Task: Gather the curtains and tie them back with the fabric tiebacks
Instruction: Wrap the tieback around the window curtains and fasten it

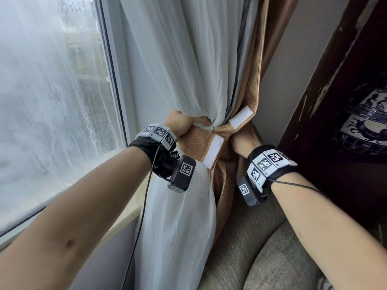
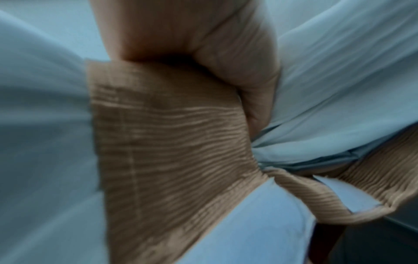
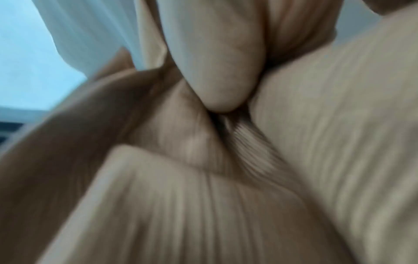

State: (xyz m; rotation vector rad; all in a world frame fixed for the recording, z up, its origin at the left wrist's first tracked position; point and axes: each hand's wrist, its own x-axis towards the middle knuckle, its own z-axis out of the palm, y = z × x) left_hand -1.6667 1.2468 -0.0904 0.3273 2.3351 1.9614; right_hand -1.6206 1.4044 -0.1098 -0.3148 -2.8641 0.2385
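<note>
Head view alone shows tieback's (image 1: 195, 144) white strips (image 1: 213, 151).

Both wrist views are blurred; the right hand (image 1: 244, 141) has its fingers hidden behind fabric.

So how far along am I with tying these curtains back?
Gathering looks done: the white sheer and tan curtain are bunched together. In hand: left hand and right hand each grip an end of the tan tieback. Left: its two white strips aren't joined.
</note>
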